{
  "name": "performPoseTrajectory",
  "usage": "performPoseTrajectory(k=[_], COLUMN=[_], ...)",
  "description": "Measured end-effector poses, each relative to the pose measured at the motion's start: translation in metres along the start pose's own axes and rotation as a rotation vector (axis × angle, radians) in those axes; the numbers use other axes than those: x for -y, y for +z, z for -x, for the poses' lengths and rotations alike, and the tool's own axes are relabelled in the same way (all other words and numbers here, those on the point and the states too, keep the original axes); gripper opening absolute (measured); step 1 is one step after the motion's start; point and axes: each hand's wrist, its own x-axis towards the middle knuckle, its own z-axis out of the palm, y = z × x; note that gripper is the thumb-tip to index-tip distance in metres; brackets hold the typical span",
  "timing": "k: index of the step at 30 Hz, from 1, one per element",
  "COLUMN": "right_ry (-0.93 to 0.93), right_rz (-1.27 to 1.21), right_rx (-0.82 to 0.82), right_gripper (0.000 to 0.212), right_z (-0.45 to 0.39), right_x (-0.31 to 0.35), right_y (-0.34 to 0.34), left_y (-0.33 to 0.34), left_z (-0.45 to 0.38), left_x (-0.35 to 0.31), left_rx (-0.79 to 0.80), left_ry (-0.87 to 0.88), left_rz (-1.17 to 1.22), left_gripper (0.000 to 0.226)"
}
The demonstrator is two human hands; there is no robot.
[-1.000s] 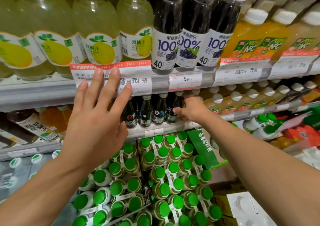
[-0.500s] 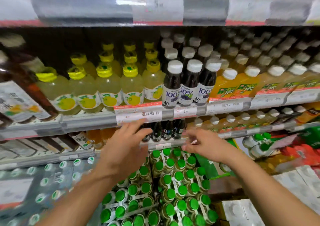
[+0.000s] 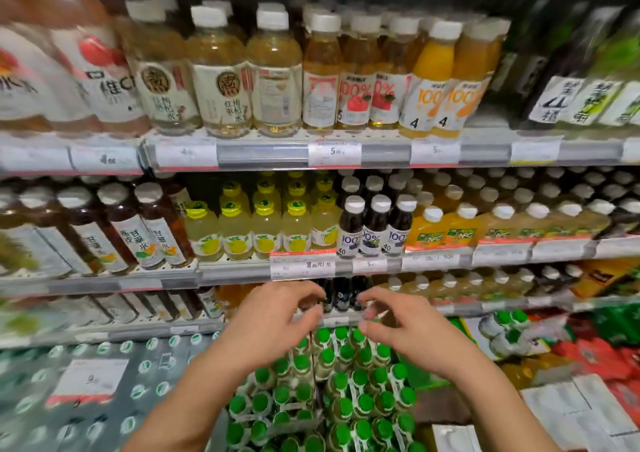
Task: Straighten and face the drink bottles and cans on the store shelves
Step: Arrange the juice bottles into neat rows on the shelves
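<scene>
My left hand (image 3: 273,320) and my right hand (image 3: 405,327) hover side by side in front of the third shelf, fingers loosely curled, holding nothing. Between them stand small dark bottles (image 3: 341,299), partly hidden by my fingers. On the shelf above are yellow-capped lemon drinks (image 3: 249,233), three dark grape juice bottles (image 3: 375,230) and orange juice bottles (image 3: 450,226). The top shelf carries pale tea bottles (image 3: 221,70), with apple juice (image 3: 356,74) and orange juice bottles (image 3: 433,77) to their right.
Green-capped bottles in multipacks (image 3: 343,392) are stacked below my hands. Wrapped water packs (image 3: 86,382) lie at lower left, white cartons (image 3: 571,413) at lower right. Brown tea bottles (image 3: 138,230) lean on the left of the middle shelf. Price tags (image 3: 303,264) line the shelf rails.
The view has tilted up and back, bringing a higher shelf into sight. My left hand has left the price tag and both hands have drawn back from the shelf, close together.
</scene>
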Motion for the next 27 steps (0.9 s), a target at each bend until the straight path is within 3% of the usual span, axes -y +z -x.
performPoseTrajectory(k=[7, 10, 18, 27], right_ry=[-0.051, -0.093, -0.242, -0.404], right_rz=[-0.120, -0.126, -0.016, 0.076], right_rx=[-0.068, -0.130, -0.248, -0.367], right_gripper=[0.034, 0.029, 0.027, 0.028], right_z=[0.022, 0.025, 0.038, 0.047], right_x=[0.030, 0.037, 0.067, 0.086], right_y=[-0.016, -0.029, -0.082, -0.126], left_y=[-0.039, -0.049, -0.084, -0.109], left_z=[0.018, 0.020, 0.019, 0.021], left_x=[-0.028, -0.038, -0.077, -0.108], left_rx=[-0.022, -0.048, -0.209, -0.320], left_ry=[-0.033, -0.031, 0.027, 0.059], left_rz=[0.026, 0.023, -0.005, 0.055], left_gripper=[0.027, 0.033, 0.043, 0.032])
